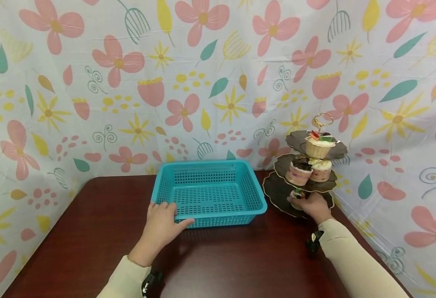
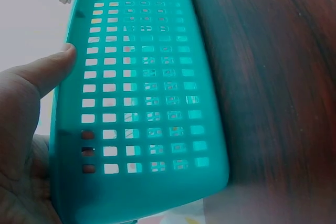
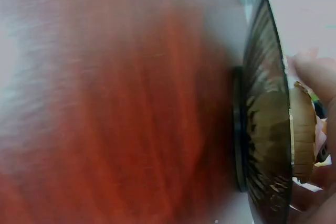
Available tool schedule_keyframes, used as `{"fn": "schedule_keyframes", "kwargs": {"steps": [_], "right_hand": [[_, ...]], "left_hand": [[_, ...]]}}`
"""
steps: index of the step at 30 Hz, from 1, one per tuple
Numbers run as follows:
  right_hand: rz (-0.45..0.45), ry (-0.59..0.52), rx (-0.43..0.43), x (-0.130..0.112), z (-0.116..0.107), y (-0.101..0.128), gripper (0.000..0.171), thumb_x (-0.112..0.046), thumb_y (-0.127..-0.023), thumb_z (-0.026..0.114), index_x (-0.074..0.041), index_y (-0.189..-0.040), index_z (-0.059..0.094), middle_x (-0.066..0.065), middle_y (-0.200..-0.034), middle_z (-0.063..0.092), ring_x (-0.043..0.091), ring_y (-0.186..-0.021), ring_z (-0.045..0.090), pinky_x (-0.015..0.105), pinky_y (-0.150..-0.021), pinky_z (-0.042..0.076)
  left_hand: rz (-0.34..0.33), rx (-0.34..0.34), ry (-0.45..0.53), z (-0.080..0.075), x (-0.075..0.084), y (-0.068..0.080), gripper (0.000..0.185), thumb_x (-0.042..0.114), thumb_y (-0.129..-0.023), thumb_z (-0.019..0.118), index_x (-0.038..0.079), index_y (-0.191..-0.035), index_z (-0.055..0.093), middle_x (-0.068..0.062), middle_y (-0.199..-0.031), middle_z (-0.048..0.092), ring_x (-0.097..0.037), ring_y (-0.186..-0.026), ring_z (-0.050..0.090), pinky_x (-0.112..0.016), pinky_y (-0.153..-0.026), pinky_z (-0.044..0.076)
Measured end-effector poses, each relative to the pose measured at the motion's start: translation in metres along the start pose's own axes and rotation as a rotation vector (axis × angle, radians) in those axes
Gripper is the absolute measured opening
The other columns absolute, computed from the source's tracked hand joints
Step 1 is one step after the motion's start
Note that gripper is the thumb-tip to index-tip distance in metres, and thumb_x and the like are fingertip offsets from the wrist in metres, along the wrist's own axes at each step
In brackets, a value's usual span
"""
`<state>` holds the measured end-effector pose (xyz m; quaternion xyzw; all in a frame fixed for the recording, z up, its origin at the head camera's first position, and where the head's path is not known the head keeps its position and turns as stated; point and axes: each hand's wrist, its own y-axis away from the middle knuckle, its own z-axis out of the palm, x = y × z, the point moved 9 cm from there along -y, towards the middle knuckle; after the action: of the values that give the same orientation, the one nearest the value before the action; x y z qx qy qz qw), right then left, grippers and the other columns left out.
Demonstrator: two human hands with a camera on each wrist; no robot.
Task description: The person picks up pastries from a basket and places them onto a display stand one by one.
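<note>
My left hand grips the front left corner of a turquoise plastic basket. In the left wrist view the thumb lies over the rim of its perforated wall, and the other fingers are mostly hidden behind it. On the right stands a dark three-tier cake stand with gold scalloped edges. My right hand reaches onto its bottom plate and holds a small cupcake between thumb and fingers. The right wrist view shows this cupcake's tan pleated cup close over the plate; the hand hides part of it.
One cupcake with red and green topping sits on the top tier. The middle tier bears a chocolate-topped cupcake and a cream-topped one. A gold handle crowns the stand. A flowered cloth hangs behind the dark red table.
</note>
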<state>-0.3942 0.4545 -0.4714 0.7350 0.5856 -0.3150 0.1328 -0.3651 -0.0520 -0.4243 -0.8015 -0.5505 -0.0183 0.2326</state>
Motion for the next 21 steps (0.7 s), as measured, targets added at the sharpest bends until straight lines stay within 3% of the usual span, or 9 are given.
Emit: {"fn": "schedule_keyframes", "kwargs": {"steps": [2,5,7,9,11,13,15,18,21], "right_hand": [[-0.065,0.0,0.115,-0.007,-0.008,0.005,0.065,-0.053,-0.086,0.075,0.002,-0.117,0.058,0.029,-0.114,0.057,0.05,-0.106,0.054,0.064,-0.085,0.045],[-0.155,-0.031,0.316,-0.016,-0.022,0.019,0.084,-0.044,-0.084,0.08,-0.001,-0.147,0.044,0.034,-0.14,0.043,0.058,-0.126,0.04,0.073,-0.099,0.032],[-0.187,-0.062,0.384,-0.021,-0.025,0.031,0.074,-0.04,-0.083,0.082,-0.001,-0.138,0.053,0.031,-0.134,0.049,0.055,-0.124,0.043,0.07,-0.1,0.031],[-0.206,-0.078,0.41,-0.025,-0.024,0.041,0.055,-0.038,-0.084,0.083,0.0,-0.118,0.064,0.026,-0.117,0.059,0.048,-0.114,0.049,0.065,-0.096,0.034],[-0.245,-0.067,0.394,-0.034,-0.022,0.05,0.038,-0.037,-0.087,0.081,-0.003,-0.097,0.07,0.02,-0.1,0.065,0.042,-0.101,0.055,0.06,-0.091,0.036],[-0.277,-0.028,0.35,-0.042,-0.021,0.059,0.032,-0.038,-0.09,0.077,-0.008,-0.082,0.069,0.012,-0.083,0.066,0.034,-0.087,0.058,0.052,-0.082,0.041],[-0.315,0.009,0.268,-0.052,-0.019,0.067,0.031,-0.039,-0.093,0.074,-0.014,-0.075,0.067,0.002,-0.07,0.062,0.024,-0.071,0.058,0.041,-0.071,0.044],[-0.358,0.068,0.104,-0.071,-0.013,0.077,0.035,-0.043,-0.094,0.071,-0.021,-0.069,0.061,-0.008,-0.057,0.05,0.011,-0.054,0.049,0.029,-0.053,0.039],[-0.425,0.116,-0.015,-0.098,-0.009,0.091,0.037,-0.045,-0.094,0.071,-0.026,-0.066,0.056,-0.014,-0.055,0.042,0.005,-0.05,0.041,0.025,-0.05,0.035]], "left_hand": [[0.003,0.007,-0.001,0.0,0.0,-0.001,0.058,0.066,-0.082,0.072,0.01,-0.089,0.059,-0.002,-0.083,0.052,-0.03,-0.087,0.055,-0.069,-0.111,0.025],[0.008,0.012,-0.002,0.002,0.0,-0.003,0.058,0.066,-0.083,0.072,0.009,-0.09,0.059,-0.002,-0.083,0.052,-0.03,-0.088,0.055,-0.07,-0.111,0.025],[0.006,0.013,-0.001,0.003,0.0,-0.003,0.058,0.066,-0.083,0.072,0.009,-0.089,0.059,-0.002,-0.083,0.052,-0.03,-0.088,0.055,-0.07,-0.111,0.025],[0.001,0.011,-0.002,0.003,-0.002,-0.003,0.058,0.065,-0.083,0.072,0.009,-0.09,0.06,-0.002,-0.083,0.052,-0.03,-0.088,0.055,-0.07,-0.111,0.025],[-0.004,0.012,-0.001,0.003,-0.004,-0.003,0.057,0.065,-0.083,0.072,0.009,-0.09,0.06,-0.002,-0.083,0.052,-0.03,-0.087,0.055,-0.07,-0.111,0.025],[-0.005,0.013,-0.001,0.003,-0.004,-0.003,0.057,0.064,-0.083,0.073,0.009,-0.09,0.06,-0.002,-0.083,0.053,-0.03,-0.088,0.055,-0.07,-0.111,0.025],[-0.004,0.015,-0.002,0.004,-0.005,-0.003,0.056,0.063,-0.083,0.073,0.009,-0.09,0.06,-0.003,-0.083,0.052,-0.03,-0.087,0.055,-0.07,-0.111,0.025],[0.005,0.047,-0.018,0.004,-0.005,-0.001,0.056,0.065,-0.083,0.072,0.011,-0.087,0.059,-0.003,-0.082,0.051,-0.03,-0.087,0.054,-0.068,-0.11,0.028],[0.038,0.128,-0.044,0.0,-0.001,0.003,0.055,0.065,-0.083,0.071,0.012,-0.087,0.058,-0.005,-0.085,0.05,-0.033,-0.091,0.051,-0.066,-0.111,0.029]]}}
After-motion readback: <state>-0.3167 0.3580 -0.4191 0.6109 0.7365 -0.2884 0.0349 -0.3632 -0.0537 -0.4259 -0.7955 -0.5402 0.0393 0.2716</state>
